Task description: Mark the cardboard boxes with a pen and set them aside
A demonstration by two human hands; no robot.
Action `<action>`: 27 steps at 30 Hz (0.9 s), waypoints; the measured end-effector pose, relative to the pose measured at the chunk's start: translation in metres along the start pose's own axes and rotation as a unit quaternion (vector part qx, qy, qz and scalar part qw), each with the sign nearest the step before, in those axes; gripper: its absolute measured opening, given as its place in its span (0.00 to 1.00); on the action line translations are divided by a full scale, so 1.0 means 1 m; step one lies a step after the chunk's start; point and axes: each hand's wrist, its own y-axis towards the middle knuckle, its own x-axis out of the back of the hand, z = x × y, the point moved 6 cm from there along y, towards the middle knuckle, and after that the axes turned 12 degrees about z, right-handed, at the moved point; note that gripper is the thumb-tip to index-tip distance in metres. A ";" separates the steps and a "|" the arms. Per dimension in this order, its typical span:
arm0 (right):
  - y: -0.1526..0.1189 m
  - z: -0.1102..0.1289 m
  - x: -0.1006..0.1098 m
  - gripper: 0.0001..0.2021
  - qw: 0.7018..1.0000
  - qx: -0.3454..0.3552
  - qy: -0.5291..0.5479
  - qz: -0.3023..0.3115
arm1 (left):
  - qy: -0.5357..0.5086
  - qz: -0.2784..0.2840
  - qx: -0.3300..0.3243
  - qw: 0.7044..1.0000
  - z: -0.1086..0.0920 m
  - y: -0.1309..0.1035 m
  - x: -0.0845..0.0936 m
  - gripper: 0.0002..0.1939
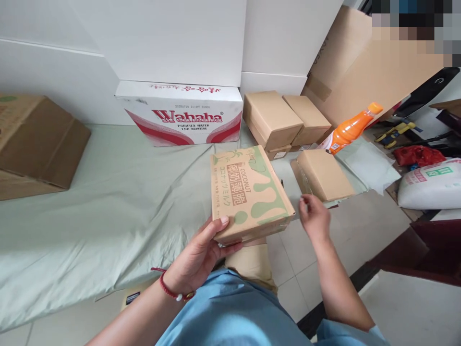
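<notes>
My left hand (203, 245) grips the near left corner of a brown cardboard box (252, 187) printed with green shapes and the word COCONUT, thumb on top and fingers underneath. The box is held slightly tilted in front of my body. My right hand (315, 214) is off to the right of the box, not touching it, with its fingers curled together; whether anything small is between them cannot be made out. Just beyond my right hand lies a plain brown box (324, 175).
A white and red Wahaba carton (194, 117) stands against the wall. Two stacks of brown boxes (273, 115) are right of it, near an orange bottle (351, 129). A large brown box (39, 144) sits at the left on the green cloth (118, 192).
</notes>
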 end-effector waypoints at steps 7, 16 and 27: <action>0.030 0.050 -0.043 0.17 0.968 -0.078 -0.052 0.235 | 0.044 0.031 0.013 0.998 0.010 -0.010 -0.001 0.40; -0.004 -0.015 0.021 0.13 0.982 -0.124 0.074 0.119 | 0.089 0.053 0.011 0.995 0.013 -0.006 -0.019 0.46; -0.074 -0.040 0.097 0.11 0.895 -0.066 0.365 -0.250 | 0.201 0.127 -0.002 0.971 0.035 0.052 -0.072 0.45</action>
